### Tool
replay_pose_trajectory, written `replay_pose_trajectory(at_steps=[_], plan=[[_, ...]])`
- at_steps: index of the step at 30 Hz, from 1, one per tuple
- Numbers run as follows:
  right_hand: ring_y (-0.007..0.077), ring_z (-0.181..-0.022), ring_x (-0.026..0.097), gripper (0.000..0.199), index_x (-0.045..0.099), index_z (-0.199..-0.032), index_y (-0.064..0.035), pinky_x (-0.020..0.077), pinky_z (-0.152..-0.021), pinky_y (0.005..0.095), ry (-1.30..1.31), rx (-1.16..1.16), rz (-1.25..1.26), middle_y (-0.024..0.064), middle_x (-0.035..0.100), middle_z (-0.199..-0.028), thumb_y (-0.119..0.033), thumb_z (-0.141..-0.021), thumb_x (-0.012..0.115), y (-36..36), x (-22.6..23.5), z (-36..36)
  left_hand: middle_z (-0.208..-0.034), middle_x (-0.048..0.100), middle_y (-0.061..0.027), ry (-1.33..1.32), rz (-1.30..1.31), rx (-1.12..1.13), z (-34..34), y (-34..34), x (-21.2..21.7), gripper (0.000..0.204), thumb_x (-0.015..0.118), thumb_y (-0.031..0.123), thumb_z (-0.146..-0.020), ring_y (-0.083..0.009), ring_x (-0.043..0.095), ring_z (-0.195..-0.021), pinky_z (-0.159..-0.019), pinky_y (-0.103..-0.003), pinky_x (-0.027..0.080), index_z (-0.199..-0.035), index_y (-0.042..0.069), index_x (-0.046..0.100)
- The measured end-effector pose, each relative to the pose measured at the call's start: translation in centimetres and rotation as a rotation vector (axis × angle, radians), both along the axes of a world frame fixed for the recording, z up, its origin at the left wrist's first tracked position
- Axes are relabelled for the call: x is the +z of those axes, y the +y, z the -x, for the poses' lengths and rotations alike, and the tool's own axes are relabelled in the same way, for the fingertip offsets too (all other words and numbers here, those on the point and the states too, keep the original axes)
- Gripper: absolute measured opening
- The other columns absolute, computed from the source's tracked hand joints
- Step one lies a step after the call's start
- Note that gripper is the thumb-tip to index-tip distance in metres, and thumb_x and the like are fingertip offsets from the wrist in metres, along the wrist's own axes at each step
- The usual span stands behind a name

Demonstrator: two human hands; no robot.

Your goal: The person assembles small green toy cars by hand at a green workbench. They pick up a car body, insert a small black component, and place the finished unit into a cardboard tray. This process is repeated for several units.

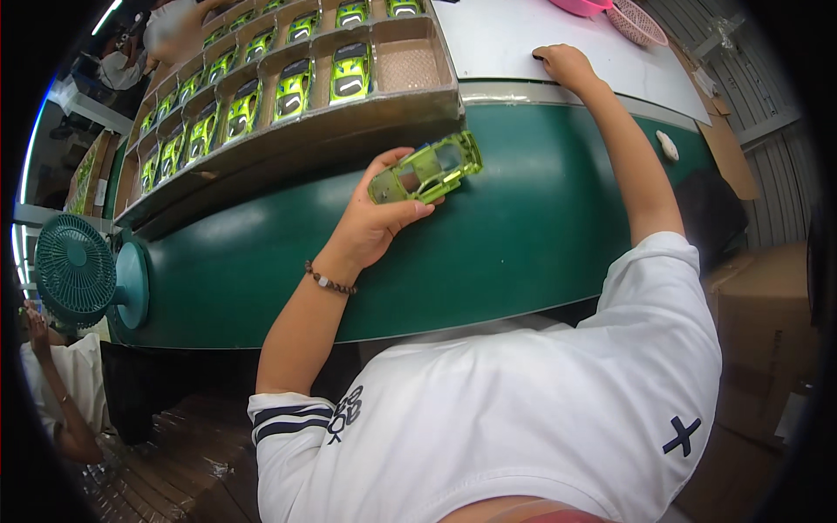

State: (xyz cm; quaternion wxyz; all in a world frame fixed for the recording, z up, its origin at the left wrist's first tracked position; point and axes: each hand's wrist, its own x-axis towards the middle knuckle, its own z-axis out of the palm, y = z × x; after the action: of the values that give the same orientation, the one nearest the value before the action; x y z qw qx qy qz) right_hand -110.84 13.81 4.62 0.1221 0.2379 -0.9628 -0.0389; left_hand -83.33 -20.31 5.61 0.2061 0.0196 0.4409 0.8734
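Observation:
In my left hand (370, 222) is a bright green, partly see-through toy car body (427, 170), its hollow underside seemingly toward me. Thumb and fingers grip it by one end, above the green tabletop (418, 279). My right hand (568, 68) reaches far out over a white board (501, 35), its fingers closed on a small dark piece (538, 57) too small to name. Ahead of my left hand stands a divided cardboard box (305, 144) with several green toy cars (292, 90), one per compartment. One compartment (408, 65) at its right end holds no car.
A pink basin (582, 6) and a pale pink basket (638, 24) sit at the board's far edge. A small white object (667, 146) lies near the table's right side. At the left stands a teal fan (77, 268). Another person (65, 383) sits at lower left.

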Motion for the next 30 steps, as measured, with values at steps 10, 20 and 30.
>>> replay_pose_trajectory(at_steps=[10,20,30], plan=[[0.0329,-0.087,0.063,0.028,0.065,-0.101,-0.0075,0.0503,-0.077,0.0427,0.040,0.062,-0.010,0.0148,0.067,-0.091,-0.001,-0.079,0.048,-0.2,-0.1,-5.0,-0.123,0.052,-0.0159,0.012,-0.006,0.039,0.1,-0.1,-0.2,0.070,0.061,-0.011,-0.077,-0.0246,0.064,-0.096,-0.079,-0.028,0.056,-0.138,0.006,0.031],[0.0149,-0.082,0.060,0.027,0.066,-0.112,-0.0053,0.0486,-0.076,0.0252,-0.422,0.476,1.004,0.0047,0.062,-0.091,-0.002,-0.086,0.057,-6.2,3.1,-14.6,-0.114,0.055,-0.0105,0.111,0.279,0.143,-0.2,0.5,-0.9,0.055,0.064,-0.007,-0.081,-0.0196,0.062,-0.097,-0.079,-0.027,0.053,-0.129,0.004,0.039],[0.0096,-0.077,0.059,0.011,0.068,-0.089,0.0000,0.0469,-0.070,0.0229,-1.090,0.032,1.279,0.0034,0.065,-0.082,-0.006,-0.080,0.069,-12.1,0.8,-23.8,-0.106,0.060,-0.0079,0.306,0.682,0.121,-0.6,2.0,-0.8,0.048,0.067,-0.007,-0.079,-0.0132,0.060,-0.097,-0.082,-0.025,0.052,-0.122,0.004,0.047]])
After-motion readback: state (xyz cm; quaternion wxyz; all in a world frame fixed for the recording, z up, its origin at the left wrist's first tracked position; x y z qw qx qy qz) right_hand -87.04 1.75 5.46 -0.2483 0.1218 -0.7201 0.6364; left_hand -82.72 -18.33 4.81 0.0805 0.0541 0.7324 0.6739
